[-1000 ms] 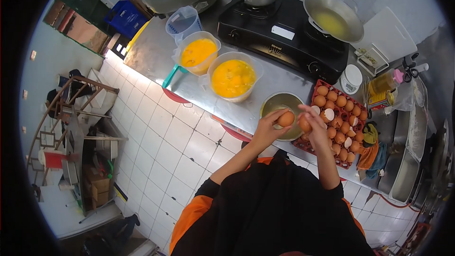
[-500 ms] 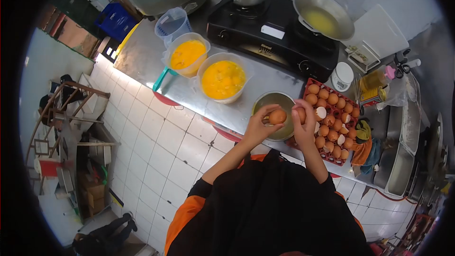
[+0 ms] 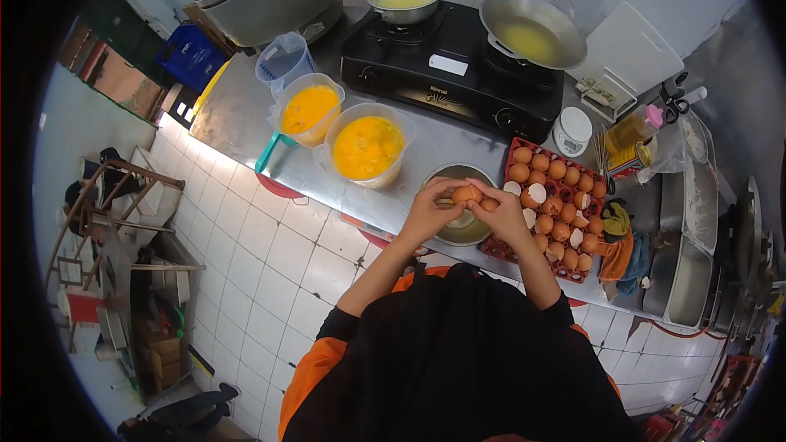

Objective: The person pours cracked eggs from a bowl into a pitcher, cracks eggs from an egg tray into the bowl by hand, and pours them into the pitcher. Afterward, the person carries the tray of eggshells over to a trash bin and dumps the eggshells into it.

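Over a metal bowl [image 3: 460, 169], my left hand [image 3: 430, 211] is closed round a brown egg [image 3: 467, 194]. My right hand [image 3: 508, 217] meets it from the other side, its fingers curled round a second brown egg [image 3: 489, 205]. The two eggs are close together, and fingers partly cover both. I cannot make out whether either shell is cracked. Just right of the bowl lies a red egg tray [image 3: 517, 146] with several whole brown eggs and broken shells. My hands and the eggs hide part of the bowl's inside.
Two plastic jugs of beaten-looking yolk, a larger jug [image 3: 368, 147] and a smaller jug [image 3: 311, 110], stand left on the steel counter [image 3: 327, 184]. Behind are a black gas stove [image 3: 446, 86] with two pans, and a white scale [image 3: 572, 131]. A sink [image 3: 692, 290] lies right.
My hands have come together, bringing the two eggs side by side over the bowl. The whole view has shifted slightly, with the counter items lower-left.
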`<state>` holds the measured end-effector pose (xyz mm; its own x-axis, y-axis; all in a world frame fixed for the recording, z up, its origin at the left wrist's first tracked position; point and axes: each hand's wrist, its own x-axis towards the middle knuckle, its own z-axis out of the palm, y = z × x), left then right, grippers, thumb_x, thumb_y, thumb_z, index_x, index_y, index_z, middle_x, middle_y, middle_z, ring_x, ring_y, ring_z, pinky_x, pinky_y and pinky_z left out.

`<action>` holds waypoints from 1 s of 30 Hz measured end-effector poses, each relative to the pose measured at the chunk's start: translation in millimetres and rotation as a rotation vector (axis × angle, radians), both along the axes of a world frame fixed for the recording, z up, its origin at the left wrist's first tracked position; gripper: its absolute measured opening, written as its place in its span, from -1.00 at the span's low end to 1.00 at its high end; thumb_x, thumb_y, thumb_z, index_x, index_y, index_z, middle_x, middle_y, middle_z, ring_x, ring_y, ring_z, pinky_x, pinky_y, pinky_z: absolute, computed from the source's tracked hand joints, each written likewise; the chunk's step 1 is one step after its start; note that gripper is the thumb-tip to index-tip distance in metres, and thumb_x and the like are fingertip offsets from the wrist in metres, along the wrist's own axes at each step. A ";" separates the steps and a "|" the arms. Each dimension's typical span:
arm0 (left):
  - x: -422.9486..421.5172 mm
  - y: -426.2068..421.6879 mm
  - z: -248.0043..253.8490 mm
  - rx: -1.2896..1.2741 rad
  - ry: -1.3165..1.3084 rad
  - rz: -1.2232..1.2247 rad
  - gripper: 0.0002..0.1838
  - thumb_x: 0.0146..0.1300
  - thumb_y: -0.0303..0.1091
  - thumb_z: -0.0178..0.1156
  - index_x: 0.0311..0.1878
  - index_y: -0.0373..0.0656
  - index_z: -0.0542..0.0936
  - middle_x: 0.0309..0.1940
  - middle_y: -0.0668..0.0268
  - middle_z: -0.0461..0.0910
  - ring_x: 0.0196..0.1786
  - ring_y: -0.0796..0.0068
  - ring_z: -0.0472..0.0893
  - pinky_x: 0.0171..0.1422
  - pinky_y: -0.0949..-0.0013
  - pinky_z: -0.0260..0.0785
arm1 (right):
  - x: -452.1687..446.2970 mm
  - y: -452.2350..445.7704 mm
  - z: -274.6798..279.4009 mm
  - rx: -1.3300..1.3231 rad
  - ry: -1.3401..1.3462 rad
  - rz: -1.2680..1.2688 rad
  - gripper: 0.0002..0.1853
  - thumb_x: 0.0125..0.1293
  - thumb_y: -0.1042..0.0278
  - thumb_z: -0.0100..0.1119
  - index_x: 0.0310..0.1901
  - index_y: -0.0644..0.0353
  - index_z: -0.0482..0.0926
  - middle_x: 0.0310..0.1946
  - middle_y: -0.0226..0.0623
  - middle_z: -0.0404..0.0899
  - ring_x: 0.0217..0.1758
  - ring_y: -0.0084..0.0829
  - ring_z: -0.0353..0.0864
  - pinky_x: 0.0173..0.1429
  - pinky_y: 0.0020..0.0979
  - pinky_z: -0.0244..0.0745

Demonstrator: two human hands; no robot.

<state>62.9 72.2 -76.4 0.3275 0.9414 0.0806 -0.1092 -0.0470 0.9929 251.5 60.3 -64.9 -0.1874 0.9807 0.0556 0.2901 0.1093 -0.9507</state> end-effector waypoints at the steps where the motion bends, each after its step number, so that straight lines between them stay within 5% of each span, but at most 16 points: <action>1: 1.6 -1.0 3.8 0.003 0.020 0.021 -0.57 0.13 -0.65 0.27 0.11 -0.25 0.56 0.12 0.23 0.42 0.16 0.38 0.56 0.19 0.38 0.55 | -0.5 -0.6 4.1 -0.002 -0.019 -0.001 -0.51 0.19 0.38 0.33 0.20 0.07 0.58 -0.07 -0.17 0.71 -0.03 -0.48 0.69 0.09 -0.47 0.52; 9: 6.3 -5.9 19.8 0.104 0.146 0.098 -0.61 0.08 -0.69 0.23 0.03 -0.27 0.57 0.13 0.22 0.47 0.20 0.32 0.55 0.19 0.33 0.57 | -3.0 -0.5 29.9 0.015 -0.073 0.025 -0.52 0.19 0.44 0.30 0.19 0.09 0.57 -0.03 -0.11 0.69 0.01 -0.41 0.70 0.09 -0.47 0.53; 12: 2.4 -5.7 25.1 0.118 0.143 0.079 -0.61 0.07 -0.67 0.24 0.03 -0.26 0.58 0.16 0.22 0.47 0.18 0.32 0.56 0.19 0.32 0.56 | -0.5 1.6 17.3 0.074 0.021 0.029 -0.49 0.16 0.53 0.27 0.20 0.08 0.58 -0.05 -0.22 0.70 -0.07 -0.64 0.61 0.05 -0.53 0.50; 15: -4.9 -1.9 33.4 0.161 0.159 0.003 -0.61 0.07 -0.68 0.22 0.03 -0.27 0.58 0.17 0.20 0.47 0.20 0.31 0.55 0.21 0.31 0.56 | 4.7 4.5 11.9 0.120 0.006 0.061 -0.47 0.14 0.55 0.27 0.20 0.07 0.58 -0.08 -0.18 0.70 -0.08 -0.57 0.65 0.03 -0.51 0.51; 18: -12.8 2.5 37.3 0.228 0.180 -0.070 -0.56 0.06 -0.71 0.22 0.06 -0.21 0.58 0.20 0.25 0.47 0.21 0.33 0.54 0.23 0.31 0.54 | 13.5 6.1 23.3 0.232 -0.179 0.113 -0.46 0.13 0.47 0.31 0.21 -0.09 0.58 -0.14 -0.22 0.67 -0.16 -0.26 0.68 0.00 -0.39 0.57; 21: -18.6 5.9 46.8 0.283 0.195 -0.104 -0.60 0.08 -0.72 0.20 0.02 -0.21 0.60 0.20 0.23 0.49 0.21 0.31 0.55 0.23 0.32 0.52 | 17.7 3.7 41.1 0.276 -0.308 0.138 -0.42 0.11 0.45 0.32 0.19 -0.32 0.59 -0.19 -0.28 0.64 -0.20 -0.28 0.64 -0.05 -0.35 0.58; 30: -28.1 13.0 74.5 0.629 0.446 -0.159 -0.61 0.08 -0.76 0.09 -0.04 -0.19 0.61 0.27 0.15 0.45 0.35 0.12 0.42 0.35 0.26 0.36 | 16.8 -5.5 51.8 0.760 -0.703 0.018 -0.41 0.11 0.46 0.35 0.21 -0.27 0.57 0.00 -0.30 0.55 -0.11 -0.30 0.62 -0.07 -0.35 0.58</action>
<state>34.8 85.2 -1.9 0.5810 0.7020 0.4118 0.2411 -0.6317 0.7368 268.3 54.8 -13.1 -0.4313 0.7291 0.5314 0.7456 0.6196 -0.2451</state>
